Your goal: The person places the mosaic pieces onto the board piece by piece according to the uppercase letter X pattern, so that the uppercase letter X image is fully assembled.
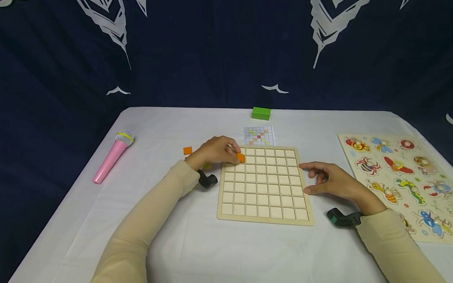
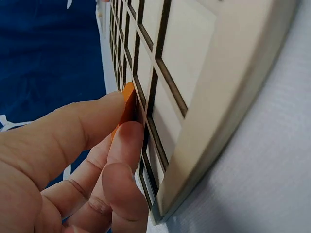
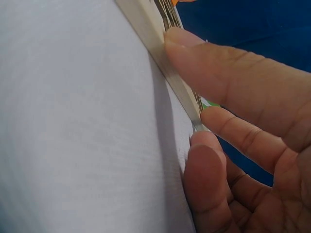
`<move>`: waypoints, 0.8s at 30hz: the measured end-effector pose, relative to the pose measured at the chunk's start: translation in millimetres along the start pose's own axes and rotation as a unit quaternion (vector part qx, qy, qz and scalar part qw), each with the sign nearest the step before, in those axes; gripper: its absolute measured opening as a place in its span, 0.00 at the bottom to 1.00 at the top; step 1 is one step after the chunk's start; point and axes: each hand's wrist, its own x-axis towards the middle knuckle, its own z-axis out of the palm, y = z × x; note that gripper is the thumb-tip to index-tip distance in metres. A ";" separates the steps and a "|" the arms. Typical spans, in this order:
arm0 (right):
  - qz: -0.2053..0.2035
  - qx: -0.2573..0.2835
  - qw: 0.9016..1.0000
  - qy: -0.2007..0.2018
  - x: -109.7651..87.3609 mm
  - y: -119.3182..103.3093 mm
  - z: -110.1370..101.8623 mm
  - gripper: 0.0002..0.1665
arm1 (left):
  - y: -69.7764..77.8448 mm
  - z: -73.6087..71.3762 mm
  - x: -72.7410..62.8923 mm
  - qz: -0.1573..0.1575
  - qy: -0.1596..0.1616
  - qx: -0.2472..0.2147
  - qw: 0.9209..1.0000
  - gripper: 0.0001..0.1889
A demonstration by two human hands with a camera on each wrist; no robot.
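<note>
My left hand (image 1: 220, 151) pinches a small orange square tile (image 1: 241, 157) between thumb and fingers, over the upper left cells of a wooden grid board (image 1: 266, 223). In the left wrist view the tile (image 2: 127, 104) is tilted, its edge right at the board's grid lines. At the board's right side, my right hand (image 1: 332, 180) has thumb and fingers relaxed and apart, fingertips right at the rim. The right wrist view shows the thumb (image 3: 184, 43) at the board's edge (image 3: 170, 68), with nothing held.
Another orange tile (image 1: 187, 150) lies left of the board, with yellow-green pieces partly hidden by the left wrist. Behind the board are a coloured grid card (image 1: 258, 136) and a green block (image 1: 261, 113). A toy microphone (image 1: 112, 157) lies left; an insect puzzle board (image 1: 404, 181) lies right.
</note>
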 end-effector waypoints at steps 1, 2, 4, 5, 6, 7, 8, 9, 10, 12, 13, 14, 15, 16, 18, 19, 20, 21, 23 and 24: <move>-0.001 -0.001 1.000 0.000 -0.2 -0.2 -0.1 0.44 | 0.6 0.3 0.2 0.000 0.001 0.004 1.000 0.16; -0.003 -0.002 1.000 0.000 -0.2 -0.3 -0.3 0.44 | 1.1 0.6 0.4 0.000 0.003 0.008 1.000 0.16; -0.006 -0.004 1.000 -0.001 -0.3 -0.6 -0.7 0.44 | 2.1 0.9 0.6 -0.002 0.005 0.014 1.000 0.16; -0.007 -0.005 1.000 -0.001 -0.3 -0.8 -0.9 0.44 | 2.5 1.0 0.7 -0.004 0.006 0.015 1.000 0.16; -0.008 -0.006 1.000 -0.001 -0.2 -0.9 -1.1 0.44 | 2.8 1.0 0.8 -0.005 0.007 0.015 1.000 0.16; -0.008 -0.006 1.000 -0.001 -0.1 -1.0 -1.3 0.44 | 3.2 1.1 0.8 -0.007 0.008 0.016 1.000 0.16; -0.008 -0.007 1.000 -0.001 0.0 -1.0 -1.4 0.44 | 3.3 1.3 1.0 -0.008 0.009 0.017 1.000 0.16; -0.008 -0.006 1.000 -0.001 0.0 -1.1 -1.6 0.44 | 3.1 1.6 1.5 -0.009 0.009 0.018 1.000 0.15; -0.008 -0.006 1.000 -0.001 0.0 -1.1 -1.7 0.44 | 3.2 1.9 1.7 -0.010 0.009 0.020 1.000 0.15; -0.008 -0.005 1.000 -0.001 0.0 -1.0 -1.8 0.44 | 3.2 2.4 2.2 -0.010 0.008 0.027 1.000 0.15; -0.008 -0.005 1.000 -0.001 0.0 -0.9 -1.8 0.44 | 3.1 2.7 2.5 -0.010 0.008 0.030 0.999 0.14; -0.007 -0.004 1.000 -0.001 -0.1 -0.9 -1.8 0.44 | 3.0 2.9 2.7 -0.010 0.007 0.032 0.999 0.14; -0.007 -0.003 1.000 -0.002 -0.1 -0.8 -1.8 0.44 | 2.9 3.0 2.6 -0.011 0.007 0.034 0.999 0.15; -0.007 -0.002 1.000 -0.002 -0.2 -0.8 -1.8 0.44 | 3.2 3.0 2.3 -0.012 0.007 0.034 0.999 0.15; -0.007 -0.002 1.000 -0.002 -0.3 -0.8 -1.8 0.44 | 3.0 2.8 2.0 -0.014 0.007 0.033 0.999 0.16; -0.007 -0.002 1.000 -0.002 -0.4 -0.8 -1.8 0.44 | 2.9 2.8 1.7 -0.015 0.006 0.033 0.999 0.17; -0.006 -0.002 1.000 -0.002 -0.4 -0.8 -1.7 0.44 | 2.8 2.6 1.3 -0.016 0.005 0.032 0.999 0.18; -0.006 -0.002 1.000 -0.002 -0.4 -0.8 -1.7 0.44 | 2.6 2.4 0.8 -0.017 0.004 0.032 0.999 0.18; -0.006 -0.002 1.000 -0.002 -0.4 -0.8 -1.5 0.44 | 2.3 1.8 -0.6 -0.015 0.002 0.034 0.999 0.19; -0.005 -0.002 1.000 -0.003 -0.4 -0.8 -1.5 0.44 | 2.1 1.5 -1.5 -0.015 0.001 0.035 0.999 0.19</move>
